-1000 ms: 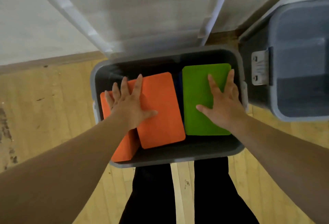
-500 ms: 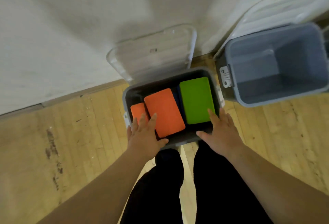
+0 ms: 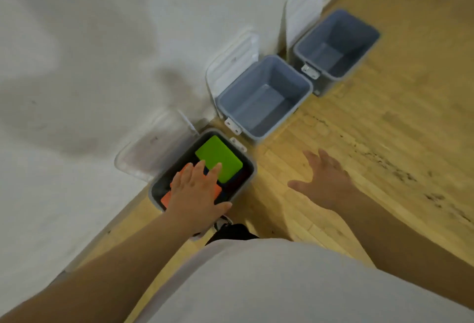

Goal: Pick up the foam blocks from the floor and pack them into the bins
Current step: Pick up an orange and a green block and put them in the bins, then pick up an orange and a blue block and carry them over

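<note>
A grey bin [image 3: 247, 172] stands on the wooden floor by the wall. Inside lie a green foam block [image 3: 219, 158] and orange foam blocks [image 3: 165, 199], mostly hidden behind my left hand. My left hand [image 3: 196, 192] hangs above the bin with fingers straight and holds nothing. My right hand [image 3: 324, 180] is spread open over the bare floor to the right of the bin, empty. The frame is blurred.
Two more grey bins [image 3: 264, 99] [image 3: 336, 45] with nothing in them stand in a row along the white wall. Clear lids [image 3: 154, 145] lean on the wall behind the bins. Wooden floor [image 3: 397, 130] stretches to the right. My white shirt fills the bottom.
Both hands have lifted off the blocks and out of the bin. The view has pulled back and turned right, bringing the two other bins into sight.
</note>
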Demonstrator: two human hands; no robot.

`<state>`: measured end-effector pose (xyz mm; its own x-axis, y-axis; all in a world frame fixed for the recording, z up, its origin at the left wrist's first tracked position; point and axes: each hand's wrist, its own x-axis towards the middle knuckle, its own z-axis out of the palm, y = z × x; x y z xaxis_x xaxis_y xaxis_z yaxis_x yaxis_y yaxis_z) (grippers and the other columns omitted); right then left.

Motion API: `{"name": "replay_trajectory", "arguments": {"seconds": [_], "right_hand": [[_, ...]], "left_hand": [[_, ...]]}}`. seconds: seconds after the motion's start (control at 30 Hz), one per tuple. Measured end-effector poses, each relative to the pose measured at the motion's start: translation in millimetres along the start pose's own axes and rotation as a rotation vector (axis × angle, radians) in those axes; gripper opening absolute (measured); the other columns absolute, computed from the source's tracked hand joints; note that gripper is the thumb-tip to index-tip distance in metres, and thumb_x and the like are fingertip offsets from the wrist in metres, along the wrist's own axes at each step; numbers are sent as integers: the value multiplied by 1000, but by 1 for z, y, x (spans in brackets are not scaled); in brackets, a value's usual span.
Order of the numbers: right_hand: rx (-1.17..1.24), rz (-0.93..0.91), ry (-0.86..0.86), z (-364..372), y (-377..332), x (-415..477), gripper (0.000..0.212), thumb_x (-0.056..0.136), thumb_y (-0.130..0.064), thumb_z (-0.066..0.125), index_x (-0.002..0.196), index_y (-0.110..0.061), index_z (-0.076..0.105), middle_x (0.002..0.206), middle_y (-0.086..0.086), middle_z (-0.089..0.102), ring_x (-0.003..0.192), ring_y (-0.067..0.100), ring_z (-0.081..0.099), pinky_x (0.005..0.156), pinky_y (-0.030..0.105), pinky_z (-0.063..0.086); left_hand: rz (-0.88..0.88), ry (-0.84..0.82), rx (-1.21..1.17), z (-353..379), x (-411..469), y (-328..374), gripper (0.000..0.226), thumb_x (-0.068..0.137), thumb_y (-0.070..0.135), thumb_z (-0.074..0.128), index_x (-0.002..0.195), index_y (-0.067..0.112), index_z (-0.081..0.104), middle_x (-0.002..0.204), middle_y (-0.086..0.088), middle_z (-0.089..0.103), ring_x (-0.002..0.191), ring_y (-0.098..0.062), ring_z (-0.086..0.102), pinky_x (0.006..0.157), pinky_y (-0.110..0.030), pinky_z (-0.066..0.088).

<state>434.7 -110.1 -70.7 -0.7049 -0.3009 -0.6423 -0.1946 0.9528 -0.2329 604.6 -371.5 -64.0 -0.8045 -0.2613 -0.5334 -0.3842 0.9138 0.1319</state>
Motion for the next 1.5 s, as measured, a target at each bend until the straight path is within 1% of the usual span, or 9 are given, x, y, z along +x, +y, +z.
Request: {"name": "replay_trajectory", "arguments": {"seconds": [0.2,0.37,0.47,0.57,0.87,1.03,1.23,1.37,1.5], "right_hand": [[156,140,85,-12,153,-82,98,86,-80,51,161,-41,1,171,0,-7,157,31,2,124,53,17],[238,362,159,-20,325,-161,103,83,-81,55,162,-37,4,171,4,-3,156,34,7,122,56,20],[347,493,186,-10,398,-216,103,84,-79,56,162,-36,4,171,3,-3,156,35,7,122,55,21],[519,598,263,6,455,-268,101,84,-76,59,162,-38,7,171,1,1,155,34,10,122,52,23],[883,939,380,46,546,-334,102,83,-71,64,162,-36,10,171,4,5,155,33,13,121,53,26],[944,1068,405,26,606,-323,102,83,-73,64,162,-36,10,171,5,5,155,34,14,122,54,25],[970,1053,394,-58,670,-265,100,86,-71,61,162,-36,8,171,4,3,155,33,12,122,53,23],[958,1080,414,-115,723,-237,99,87,-70,61,162,-35,8,171,5,3,155,33,11,122,54,23],[966,1032,360,-135,750,-217,98,87,-69,61,162,-35,7,171,4,3,155,32,11,122,53,23]], "left_hand": [[134,68,71,-3,16,136,98,86,81,47,160,35,3,169,-11,11,156,-33,8,125,-53,14],[305,-7,63,25,15,309,98,82,80,49,159,31,14,166,-10,21,153,-33,18,122,-54,22],[430,-36,104,38,9,401,96,79,81,50,157,36,16,166,-5,22,152,-32,23,120,-55,28],[552,-92,118,40,-6,485,90,85,73,58,158,38,18,166,-2,21,151,-29,24,120,-50,30],[913,-153,385,47,19,697,88,92,68,55,162,34,14,168,-3,15,154,-28,16,123,-48,23],[1055,-184,454,57,54,802,89,90,69,55,161,34,15,168,-5,16,154,-29,15,123,-47,22],[1041,-322,382,24,126,907,86,89,66,60,160,37,19,167,1,19,152,-24,19,121,-43,26],[1107,-321,442,11,158,989,90,89,69,58,161,35,17,165,3,21,149,-24,23,119,-45,31],[1117,-327,467,4,176,1026,91,87,72,57,161,36,17,164,4,22,149,-22,24,120,-48,31]]}}
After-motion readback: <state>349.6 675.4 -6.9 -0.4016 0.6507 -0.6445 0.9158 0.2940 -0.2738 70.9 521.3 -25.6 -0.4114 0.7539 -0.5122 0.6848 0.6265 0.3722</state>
